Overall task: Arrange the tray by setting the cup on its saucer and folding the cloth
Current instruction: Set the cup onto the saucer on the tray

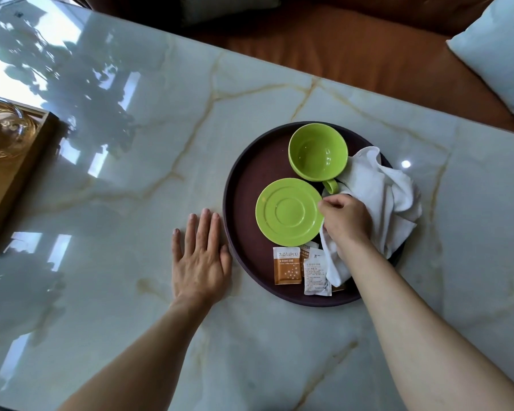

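The green cup (pixel 318 155) stands upright and empty on the round dark tray (pixel 244 179), at about twelve o'clock on the tray, with its handle pointing toward five o'clock. The cup is not on its saucer: the green saucer (pixel 288 216) lies flat and bare near the tray's centre, just beside the cup at its seven o'clock side, the two close but apparently not touching. The white cloth (pixel 380 188) lies crumpled and unfolded along the tray's three o'clock side, its upper folds against the cup's rim and handle and its lower end trailing to five o'clock.

The right hand (pixel 346 219) is on the cloth beside the saucer's three o'clock edge, fingers curled and pinching a fold of the fabric. The left hand (pixel 201 259) lies flat and released on the counter (pixel 131 173), palm down, fingers spread, its thumb side just beside the tray's nine o'clock rim; it grasps nothing.

At the tray's six o'clock sit sugar packets: an orange packet (pixel 287 265) and a white packet (pixel 316 275), the white one partly under the cloth's end.

On the glossy, veined counter, well apart at nine o'clock, is a wooden tray (pixel 18 179) holding glassware (pixel 3 132). Beyond the counter at twelve o'clock is a brown sofa (pixel 353 54) with a pale cushion (pixel 499 51).
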